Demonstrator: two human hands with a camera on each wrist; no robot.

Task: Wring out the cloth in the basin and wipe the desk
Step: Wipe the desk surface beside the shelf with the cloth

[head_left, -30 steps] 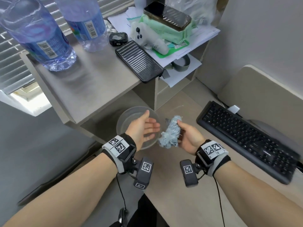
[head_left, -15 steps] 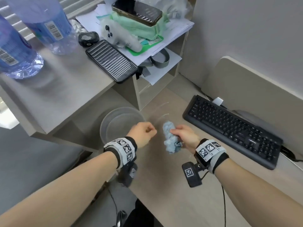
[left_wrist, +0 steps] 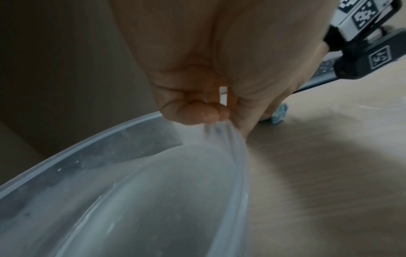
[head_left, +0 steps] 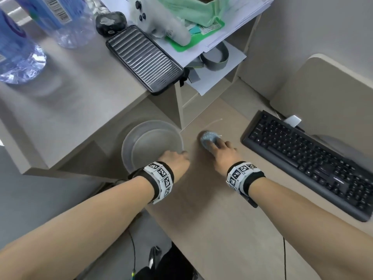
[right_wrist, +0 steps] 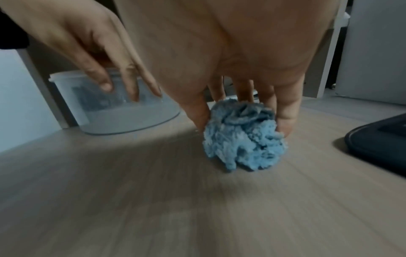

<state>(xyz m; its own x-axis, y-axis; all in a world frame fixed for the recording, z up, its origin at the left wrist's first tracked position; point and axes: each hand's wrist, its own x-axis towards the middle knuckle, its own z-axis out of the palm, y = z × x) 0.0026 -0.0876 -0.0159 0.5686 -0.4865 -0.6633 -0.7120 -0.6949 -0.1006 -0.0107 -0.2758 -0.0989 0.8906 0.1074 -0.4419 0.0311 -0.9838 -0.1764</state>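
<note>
A bunched light-blue cloth (head_left: pixel 207 139) (right_wrist: pixel 241 140) lies on the wooden desk (head_left: pixel 201 219), pressed down under my right hand (head_left: pixel 220 150) (right_wrist: pixel 242 121), whose thumb and fingers curl round it. Just to its left stands a clear plastic basin (head_left: pixel 129 138) (right_wrist: pixel 123 118) with water in it. My left hand (head_left: pixel 182 153) (left_wrist: pixel 224 114) pinches the basin's near right rim (left_wrist: pixel 239 173), thumb inside and fingers down the outer wall. The two hands are about a hand's width apart.
A black keyboard (head_left: pixel 302 162) lies close to the right of the cloth. A raised shelf (head_left: pixel 80 98) overhangs the basin's far side, carrying water bottles (head_left: pixel 18 53), a black ribbed case (head_left: pixel 143 57) and papers. The desk's front edge runs near my left forearm.
My right hand has lowered the cloth from the air onto the desk, farther from me. My left hand has come down from a loose fist and taken the basin's rim.
</note>
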